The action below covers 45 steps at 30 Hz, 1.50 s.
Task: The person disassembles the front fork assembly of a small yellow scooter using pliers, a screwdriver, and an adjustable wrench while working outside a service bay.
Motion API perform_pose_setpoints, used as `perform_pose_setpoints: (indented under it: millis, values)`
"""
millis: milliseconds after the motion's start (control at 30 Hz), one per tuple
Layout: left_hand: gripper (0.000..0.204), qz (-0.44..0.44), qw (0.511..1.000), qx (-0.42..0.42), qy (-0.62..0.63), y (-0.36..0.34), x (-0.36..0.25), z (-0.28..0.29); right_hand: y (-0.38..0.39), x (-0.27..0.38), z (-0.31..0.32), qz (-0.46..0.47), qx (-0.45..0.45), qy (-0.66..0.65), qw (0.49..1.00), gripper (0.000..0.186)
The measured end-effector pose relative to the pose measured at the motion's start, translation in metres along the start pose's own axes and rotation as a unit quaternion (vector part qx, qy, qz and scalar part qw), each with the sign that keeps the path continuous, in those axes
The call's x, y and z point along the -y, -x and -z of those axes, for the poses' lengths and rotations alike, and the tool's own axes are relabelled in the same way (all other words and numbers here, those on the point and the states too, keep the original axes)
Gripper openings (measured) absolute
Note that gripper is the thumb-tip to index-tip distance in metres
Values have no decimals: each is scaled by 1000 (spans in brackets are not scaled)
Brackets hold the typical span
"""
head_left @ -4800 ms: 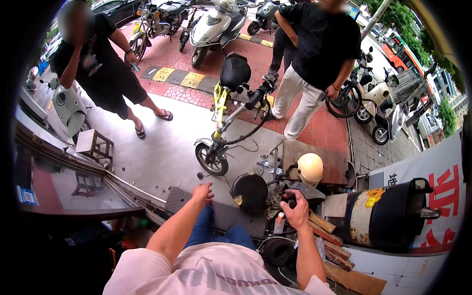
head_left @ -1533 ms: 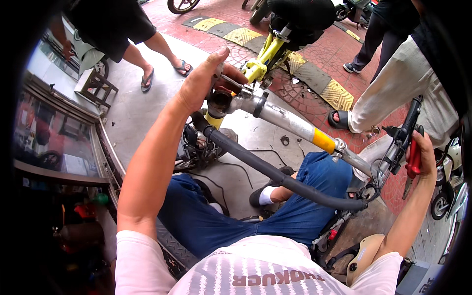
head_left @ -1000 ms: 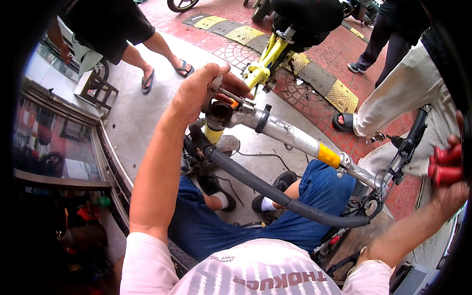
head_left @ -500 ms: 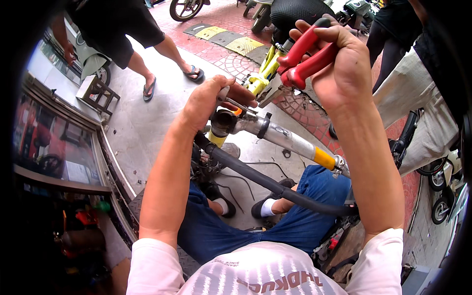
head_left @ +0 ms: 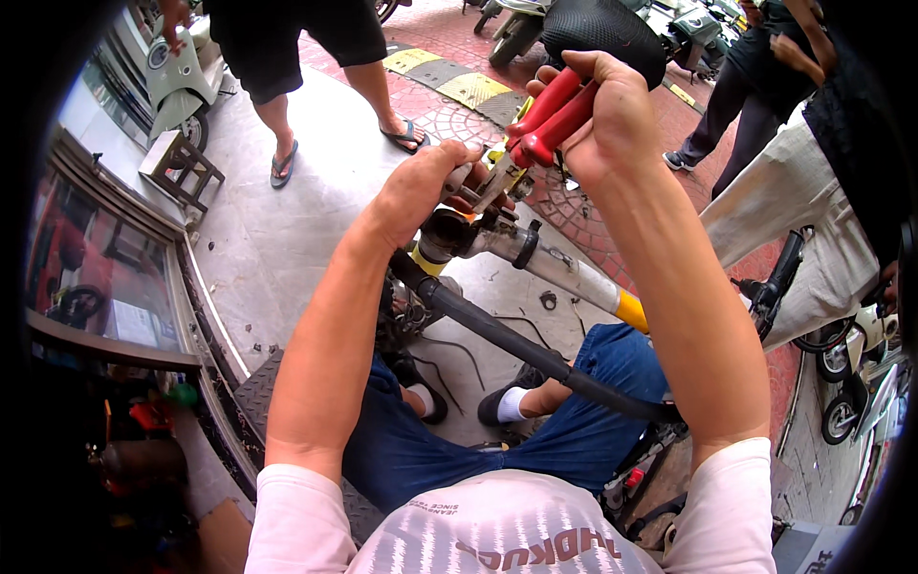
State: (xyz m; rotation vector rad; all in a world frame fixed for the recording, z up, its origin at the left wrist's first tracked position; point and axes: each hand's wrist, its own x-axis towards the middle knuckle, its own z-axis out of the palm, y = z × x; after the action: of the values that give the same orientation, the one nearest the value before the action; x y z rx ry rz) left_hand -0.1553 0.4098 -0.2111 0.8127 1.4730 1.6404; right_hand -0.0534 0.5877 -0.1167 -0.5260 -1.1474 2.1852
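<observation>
Squeezed in the right hand [head_left: 612, 124], red pliers [head_left: 555, 131] point at the end of the silver tube [head_left: 564, 274]; how the left hand [head_left: 416, 198] grips there, I can't tell. A black hose [head_left: 507, 337] crosses one leg [head_left: 602, 407]. Farther: black seat [head_left: 612, 46], striped bump [head_left: 475, 91].

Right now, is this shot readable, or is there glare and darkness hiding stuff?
Mostly readable: in the head view, the pale floor looks nearly washed out toward the top; head view, lower left, sinks into near black; head view, the window carries reflections; head view, the red pliers in the right hand look fairly sharp.
</observation>
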Motion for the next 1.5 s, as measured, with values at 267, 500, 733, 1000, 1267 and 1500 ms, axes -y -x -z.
perform_pose_setpoints:
  millis: [267,500,733,1000,1267,1500]
  values:
    - [42,27,999,2,43,5,-9,-7,-18,-12,-9,-32,-68,16,997,30]
    - [57,2,1000,-12,-9,2,-1,-4,-22,-20,-7,-49,-60,39,996,38]
    - [49,-20,1000,-16,-5,6,-6,-8,-8,-17,-11,39,-72,15,997,28]
    - [43,-27,999,-24,-21,6,-7,-7,14,-11,-12,99,-66,-18,993,23]
    - [47,-42,998,-36,18,5,-3,-8,19,-14,-17,130,7,-59,990,15]
    - [44,-10,999,-40,-19,4,-7,-10,13,-18,-7,161,41,-56,985,15]
